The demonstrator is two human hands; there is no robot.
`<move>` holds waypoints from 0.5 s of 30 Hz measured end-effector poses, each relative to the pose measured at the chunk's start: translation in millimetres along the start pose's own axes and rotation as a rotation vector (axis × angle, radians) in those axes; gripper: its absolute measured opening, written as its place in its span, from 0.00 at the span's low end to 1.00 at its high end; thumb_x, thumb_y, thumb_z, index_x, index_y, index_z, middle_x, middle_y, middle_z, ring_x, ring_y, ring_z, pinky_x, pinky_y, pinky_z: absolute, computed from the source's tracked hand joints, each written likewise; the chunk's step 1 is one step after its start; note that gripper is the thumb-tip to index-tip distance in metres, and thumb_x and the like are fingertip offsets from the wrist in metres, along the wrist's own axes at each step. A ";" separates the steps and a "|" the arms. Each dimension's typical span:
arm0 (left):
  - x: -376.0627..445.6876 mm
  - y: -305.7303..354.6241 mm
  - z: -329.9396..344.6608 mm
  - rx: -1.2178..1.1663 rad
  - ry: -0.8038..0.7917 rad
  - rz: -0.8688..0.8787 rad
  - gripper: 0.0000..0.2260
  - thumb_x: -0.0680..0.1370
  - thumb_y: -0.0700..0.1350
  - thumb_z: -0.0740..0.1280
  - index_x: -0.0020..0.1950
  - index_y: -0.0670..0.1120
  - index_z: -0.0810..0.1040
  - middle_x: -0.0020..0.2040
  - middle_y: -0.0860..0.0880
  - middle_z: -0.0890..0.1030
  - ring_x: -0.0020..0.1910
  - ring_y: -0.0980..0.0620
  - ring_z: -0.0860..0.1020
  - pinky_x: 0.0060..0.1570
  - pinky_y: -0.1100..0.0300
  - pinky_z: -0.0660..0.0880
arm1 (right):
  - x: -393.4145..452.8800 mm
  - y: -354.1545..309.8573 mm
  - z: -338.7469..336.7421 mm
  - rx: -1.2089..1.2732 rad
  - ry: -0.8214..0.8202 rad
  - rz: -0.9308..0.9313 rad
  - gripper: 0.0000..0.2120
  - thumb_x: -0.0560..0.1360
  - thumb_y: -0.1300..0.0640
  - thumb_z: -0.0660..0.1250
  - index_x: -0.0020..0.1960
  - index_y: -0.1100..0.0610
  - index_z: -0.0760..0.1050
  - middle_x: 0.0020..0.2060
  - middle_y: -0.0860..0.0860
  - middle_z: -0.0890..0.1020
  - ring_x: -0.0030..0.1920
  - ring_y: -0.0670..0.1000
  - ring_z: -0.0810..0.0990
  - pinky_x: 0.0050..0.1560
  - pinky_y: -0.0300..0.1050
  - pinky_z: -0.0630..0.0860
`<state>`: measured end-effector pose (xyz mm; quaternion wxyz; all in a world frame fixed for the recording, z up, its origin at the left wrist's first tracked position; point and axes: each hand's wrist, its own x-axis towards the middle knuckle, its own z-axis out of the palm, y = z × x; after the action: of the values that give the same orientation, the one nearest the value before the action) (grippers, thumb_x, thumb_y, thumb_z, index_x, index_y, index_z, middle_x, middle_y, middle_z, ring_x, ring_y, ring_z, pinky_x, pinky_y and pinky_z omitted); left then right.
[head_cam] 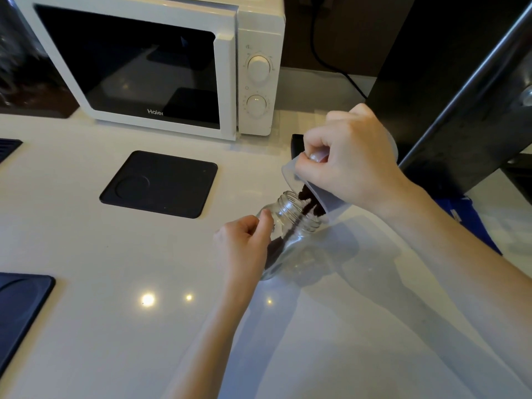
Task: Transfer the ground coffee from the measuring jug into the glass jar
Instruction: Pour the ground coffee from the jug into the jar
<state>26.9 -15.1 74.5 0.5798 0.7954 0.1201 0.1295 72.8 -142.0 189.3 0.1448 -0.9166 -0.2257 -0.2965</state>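
Note:
A clear glass jar [296,240] with a threaded neck stands on the white counter, right of centre. My left hand [247,243] grips its left side. Above it, my right hand [348,162] holds a translucent plastic measuring jug [331,200] tipped steeply down over the jar's mouth. Dark ground coffee [308,201] slides out of the jug's rim in a thin stream into the jar. Some coffee lies inside the jar, against its left wall. Most of the jug is hidden behind my right hand.
A white microwave [161,61] stands at the back. Black square mats lie on the counter [115,254]: one [159,184] in the middle, another [20,306] at the left edge. A dark appliance [449,90] rises at the right, with a black cable [339,67] behind.

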 end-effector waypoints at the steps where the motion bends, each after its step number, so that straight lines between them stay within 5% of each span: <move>1: 0.2 -0.4 0.3 0.000 0.003 -0.003 0.24 0.69 0.53 0.61 0.25 0.33 0.68 0.26 0.30 0.69 0.26 0.50 0.62 0.31 0.58 0.61 | 0.6 0.2 0.1 0.008 0.004 -0.004 0.13 0.63 0.60 0.68 0.25 0.54 0.65 0.22 0.51 0.67 0.29 0.53 0.64 0.32 0.34 0.52; 9: -3.6 -1.4 1.8 -0.037 0.053 -0.002 0.22 0.72 0.46 0.64 0.26 0.31 0.67 0.22 0.41 0.64 0.23 0.52 0.61 0.26 0.61 0.59 | 5.3 5.3 -0.1 0.069 -0.060 -0.013 0.11 0.65 0.59 0.66 0.25 0.59 0.69 0.22 0.57 0.71 0.29 0.56 0.67 0.33 0.41 0.60; 15: -2.7 0.8 5.6 -0.045 0.050 -0.014 0.22 0.71 0.49 0.63 0.25 0.33 0.67 0.24 0.32 0.67 0.25 0.50 0.61 0.30 0.57 0.60 | 5.1 0.2 -1.1 0.034 -0.035 -0.043 0.12 0.65 0.56 0.66 0.27 0.51 0.64 0.24 0.52 0.69 0.32 0.56 0.68 0.30 0.35 0.54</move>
<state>26.3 -21.3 73.5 0.5951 0.7778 0.1373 0.1482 76.0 -140.9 193.2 0.1499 -0.9141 -0.2526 -0.2796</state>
